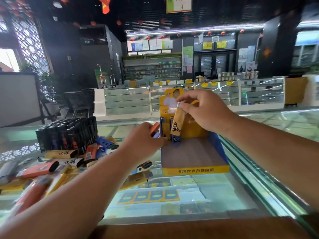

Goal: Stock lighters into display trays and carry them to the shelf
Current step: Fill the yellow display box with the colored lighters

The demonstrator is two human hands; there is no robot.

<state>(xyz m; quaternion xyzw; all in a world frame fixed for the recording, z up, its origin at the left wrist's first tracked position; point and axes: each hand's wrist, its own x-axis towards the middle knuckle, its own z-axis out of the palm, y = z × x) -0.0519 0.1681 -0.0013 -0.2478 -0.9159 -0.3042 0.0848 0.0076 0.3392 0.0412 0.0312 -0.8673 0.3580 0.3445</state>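
Fingers of R hand pinch yellow lighter upright in tray; L hand grips orange lighter beside tray.

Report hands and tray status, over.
Right hand pinching yellow lighter at back of yellow-blue cardboard display tray. Left hand gripping orange lighter. Nothing blocking.

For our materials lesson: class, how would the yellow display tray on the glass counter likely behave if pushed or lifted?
The display tray looks like thin cardboard, so probably light and a bit bendy. With lighters only at its back, below a tall header card, it may tip backward. On the glass counter it would likely slide.
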